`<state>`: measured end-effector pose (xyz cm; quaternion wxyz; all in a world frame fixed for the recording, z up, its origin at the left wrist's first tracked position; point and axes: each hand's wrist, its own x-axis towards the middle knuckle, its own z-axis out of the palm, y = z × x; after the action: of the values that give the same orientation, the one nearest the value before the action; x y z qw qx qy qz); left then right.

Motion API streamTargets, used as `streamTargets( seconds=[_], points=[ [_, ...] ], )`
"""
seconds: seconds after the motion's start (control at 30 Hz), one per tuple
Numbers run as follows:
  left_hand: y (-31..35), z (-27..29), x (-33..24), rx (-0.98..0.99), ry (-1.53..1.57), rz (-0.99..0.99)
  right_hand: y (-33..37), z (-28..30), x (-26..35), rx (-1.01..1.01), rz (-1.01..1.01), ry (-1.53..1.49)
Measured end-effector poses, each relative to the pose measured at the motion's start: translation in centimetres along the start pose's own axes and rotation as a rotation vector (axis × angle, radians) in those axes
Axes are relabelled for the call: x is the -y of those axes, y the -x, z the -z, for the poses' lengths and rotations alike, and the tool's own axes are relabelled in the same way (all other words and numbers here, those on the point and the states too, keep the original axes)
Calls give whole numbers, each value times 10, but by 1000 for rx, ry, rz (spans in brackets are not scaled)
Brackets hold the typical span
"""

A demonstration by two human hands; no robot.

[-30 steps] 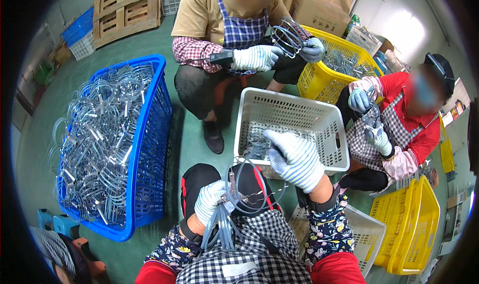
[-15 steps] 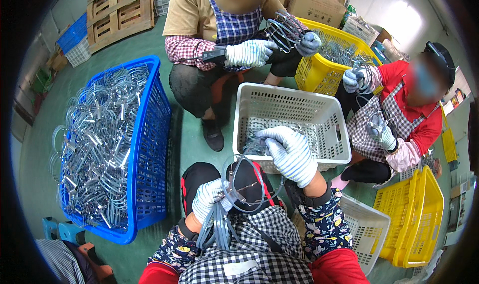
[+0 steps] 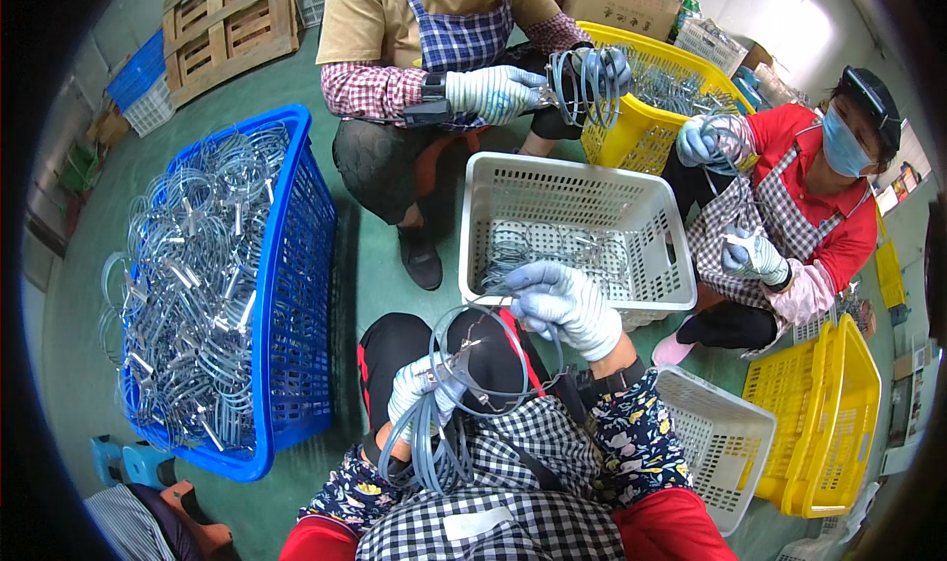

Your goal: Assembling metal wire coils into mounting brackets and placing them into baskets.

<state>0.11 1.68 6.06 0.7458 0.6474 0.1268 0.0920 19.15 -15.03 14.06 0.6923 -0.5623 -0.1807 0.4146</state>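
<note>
My left hand [image 3: 422, 388], in a white-and-blue striped glove, is closed round a bunch of thin grey-blue hoops [image 3: 434, 453] with small metal fittings. The bunch hangs below the fist over my checked apron. One larger hoop [image 3: 441, 332] stands out from this hand toward the right. My right hand [image 3: 567, 310], gloved alike, is over the near rim of the white basket [image 3: 582, 172], its fingers bent together. A grey strand runs down from beneath it beside the larger hoop. What its fingertips hold is hidden. More hoops [image 3: 508, 250] lie inside the white basket.
A blue basket [image 3: 296, 285] heaped with hoops stands at left. Across from me a seated person [image 3: 434, 29] holds hoops; another [image 3: 789, 206] at right handles some too. Behind is a yellow basket [image 3: 602, 132] of hoops; stacked yellow baskets [image 3: 824, 413] and another white basket [image 3: 730, 428] stand at near right.
My right hand has moved slightly down and left, toward my knees. My left hand keeps the bunch. The person across from me has turned their hoops upright.
</note>
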Motion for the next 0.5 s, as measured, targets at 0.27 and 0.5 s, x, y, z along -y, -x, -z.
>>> streamTargets(
  seconds=[0.27,0.5],
  points=[
    [-1,-13,7,-31,109,-45,3,-11,-15,-142,184,453],
    [-11,-30,-28,-248,53,54,23,-3,-4,-182,575,622]
  ],
)
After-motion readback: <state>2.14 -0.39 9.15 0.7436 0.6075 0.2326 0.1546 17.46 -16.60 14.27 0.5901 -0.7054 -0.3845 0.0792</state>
